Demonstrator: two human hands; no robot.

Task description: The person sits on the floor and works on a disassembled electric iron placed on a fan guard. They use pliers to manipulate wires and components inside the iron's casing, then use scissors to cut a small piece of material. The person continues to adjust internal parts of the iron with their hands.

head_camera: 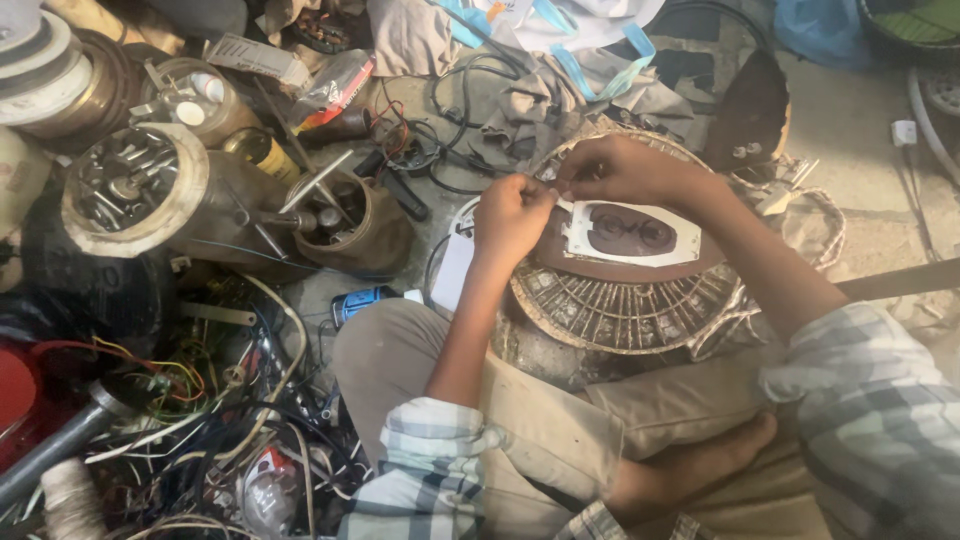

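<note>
Between the two hands, over the person's lap, a white flat plate [628, 232] with two dark round openings lies on a brown oval base [620, 265], which rests on a round ribbed metal grille [625, 310]. The left hand [512, 215] is closed, fingertips pinched on the plate's near-left corner; the right hand [620, 170] curls over from the far side, its fingertips pinched at that same corner, seemingly on a thin white strip or edge, though what exactly they grip is too small to tell. To do this well, I judge both pinches should stay close together at the corner, the pull kept low and even so the thin plate does not bend or tear, with the base held steady on the grille. Left of the left hand, the floor is crowded with metal cans of parts [135, 190], a tangle of coloured wires [200, 400] and a spool of thread [72, 497]. Beyond the right hand lie crumpled cloths [560, 90] on a bare concrete floor [850, 120], a cluttered repair corner seen from above.
</note>
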